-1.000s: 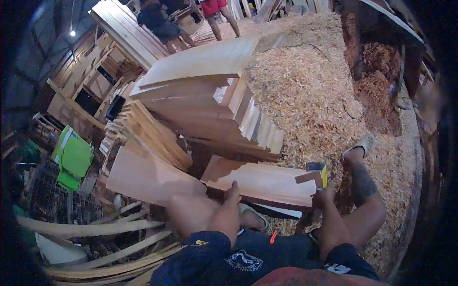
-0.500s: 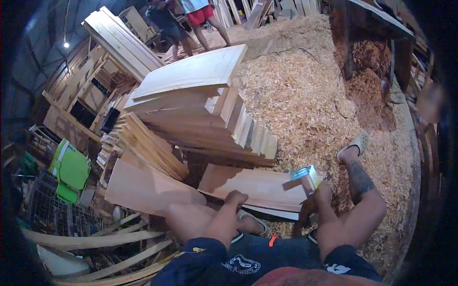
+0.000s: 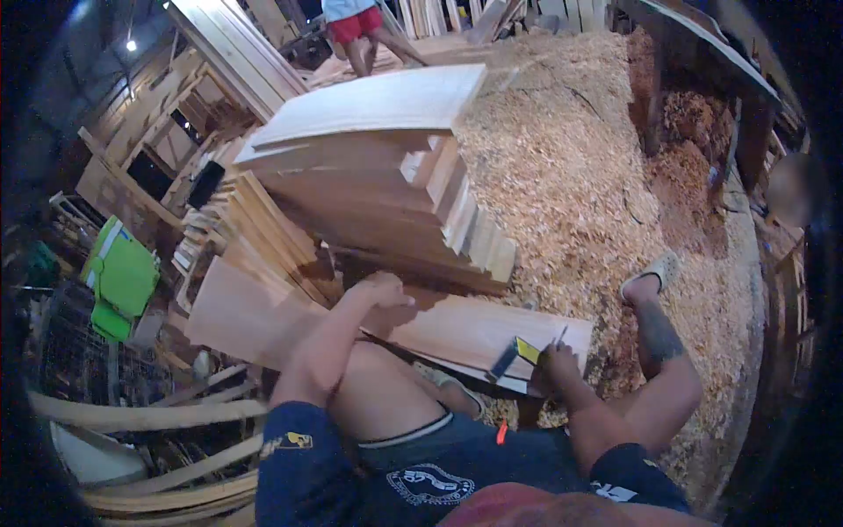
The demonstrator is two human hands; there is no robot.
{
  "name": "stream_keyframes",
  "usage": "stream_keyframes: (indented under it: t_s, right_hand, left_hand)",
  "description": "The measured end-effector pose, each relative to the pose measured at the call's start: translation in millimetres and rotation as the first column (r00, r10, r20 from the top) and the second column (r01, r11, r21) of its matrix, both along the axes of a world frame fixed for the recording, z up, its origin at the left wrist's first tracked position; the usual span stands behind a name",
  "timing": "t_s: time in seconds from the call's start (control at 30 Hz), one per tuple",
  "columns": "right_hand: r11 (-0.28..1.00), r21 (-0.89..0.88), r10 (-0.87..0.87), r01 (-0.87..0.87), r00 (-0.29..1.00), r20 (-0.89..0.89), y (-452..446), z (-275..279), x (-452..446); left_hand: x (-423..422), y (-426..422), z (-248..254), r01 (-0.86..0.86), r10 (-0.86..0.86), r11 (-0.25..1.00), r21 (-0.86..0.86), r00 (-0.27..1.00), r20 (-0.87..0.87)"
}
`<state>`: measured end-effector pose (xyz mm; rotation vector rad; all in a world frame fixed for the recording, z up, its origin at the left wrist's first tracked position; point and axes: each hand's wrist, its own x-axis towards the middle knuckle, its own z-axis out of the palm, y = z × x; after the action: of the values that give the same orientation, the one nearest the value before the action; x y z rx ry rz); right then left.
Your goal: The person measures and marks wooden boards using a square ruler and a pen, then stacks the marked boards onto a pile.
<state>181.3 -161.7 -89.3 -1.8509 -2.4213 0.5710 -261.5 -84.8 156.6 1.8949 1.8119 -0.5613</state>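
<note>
A pale wooden board [image 3: 457,325] lies in front of my legs, across the shavings. Over its left end is my left hand [image 3: 379,290], fingers curled; anything inside them is too small to make out. By the board's right end my right hand [image 3: 559,364] is closed on a try square [image 3: 505,358], which has a dark blade-like part and a yellow part. A thin pencil-like piece [image 3: 561,335] sticks up from the same hand. Another wide board [image 3: 237,312] rests to the left, partly behind my left forearm.
A tall stack of boards [image 3: 369,193] stands just beyond the work. Wood shavings [image 3: 562,167] cover the floor to the right. On the left are a green plastic object [image 3: 123,277] and curved wooden strips [image 3: 149,413]. A person in red shorts [image 3: 356,25] stands behind the stack.
My left hand has moved left and away from me, off the board's near edge. My right hand has lowered and turned the square. One of two people at the back is out of view.
</note>
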Motion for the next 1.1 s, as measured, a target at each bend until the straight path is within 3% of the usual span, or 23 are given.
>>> stream_keyframes:
  t_s: [0.1,0.13,0.17,0.2,0.23,0.27,0.33,0.4,0.43,0.53,0.6,0.73,0.8,0.87,0.93,0.97,1.1]
  right_hand:
    - [0.974,-0.080,-0.225,0.213,0.957,-0.183,31.4,43.5,-15.6]
    - [0.966,-0.009,-0.222,0.258,0.811,-0.542,59.1,26.3,-17.9]
    - [0.964,-0.034,-0.234,0.264,0.778,-0.584,97.4,39.6,-28.8]
    - [0.953,-0.101,-0.274,0.285,0.677,-0.683,108.7,143.3,-46.8]
    - [0.945,-0.242,-0.321,0.219,0.484,-0.814,134.8,185.8,-59.8]
    - [0.979,-0.171,-0.197,0.110,0.308,-0.931,162.1,217.7,-71.0]
    - [0.951,-0.310,-0.310,0.025,-0.002,-0.951,175.6,328.3,-105.8]
    - [0.956,-0.254,-0.281,-0.149,-0.204,-0.938,187.5,391.8,-128.2]
    - [0.954,-0.269,-0.290,-0.135,-0.169,-0.942,192.9,408.2,-140.2]
    - [0.962,-0.248,-0.260,-0.118,-0.110,-0.959,203.8,431.5,-169.0]
    - [0.978,-0.156,-0.175,-0.136,-0.136,-0.975,214.5,424.2,-184.0]
    - [0.979,-0.174,-0.184,-0.109,-0.090,-0.979,208.0,429.9,-177.3]
    - [0.986,-0.147,-0.152,-0.084,-0.057,-0.987,193.0,425.3,-169.3]
    - [0.984,-0.176,-0.179,-0.041,-0.085,-0.980,164.2,423.9,-154.1]
    - [0.980,-0.198,-0.197,0.007,-0.056,-0.979,139.8,418.5,-131.6]
    - [0.979,-0.200,-0.200,0.034,-0.013,-0.980,129.8,414.3,-117.2]
    - [0.989,-0.132,-0.128,0.071,-0.053,-0.990,88.4,402.9,-57.3]
  left_hand:
    - [-47.4,-3.8,5.9,-0.117,0.090,0.906,0.406,0.992,0.086]
    - [-51.0,-1.2,20.6,-0.259,0.192,0.887,0.382,0.960,0.206]
    - [-47.8,-6.0,39.8,-0.396,0.292,0.856,0.332,0.900,0.323]
    - [-45.4,-7.7,49.4,-0.523,0.387,0.811,0.263,0.816,0.430]
    - [-45.3,-5.5,50.9,-0.524,0.357,0.803,0.283,0.804,0.475]
    - [-45.6,-6.3,52.2,-0.527,0.327,0.793,0.305,0.792,0.516]
    - [-48.3,-7.1,50.2,-0.526,0.280,0.786,0.324,0.771,0.572]
    - [-37.4,-8.8,57.1,-0.513,0.266,0.805,0.298,0.761,0.591]
    - [-33.0,-9.1,59.1,-0.506,0.259,0.814,0.285,0.755,0.602]
    - [-33.6,-2.0,56.2,-0.375,0.236,0.854,0.362,0.898,0.372]
    - [-27.1,-7.4,60.2,-0.374,0.200,0.839,0.394,0.887,0.415]
    - [-46.5,-3.6,40.4,-0.371,0.188,0.809,0.456,0.898,0.398]
    - [-52.3,-1.2,39.3,-0.662,0.266,0.701,0.264,0.587,0.765]
    - [-52.6,-4.1,44.1,-0.799,0.260,0.601,0.027,0.228,0.939]
    - [-44.8,-10.1,60.0,-0.830,0.206,0.529,-0.175,-0.074,0.976]
    - [-46.6,-10.2,59.8,-0.808,0.166,0.544,-0.223,-0.157,0.974]
    - [-30.9,-5.0,74.4,-0.731,0.024,0.567,-0.379,-0.446,0.895]
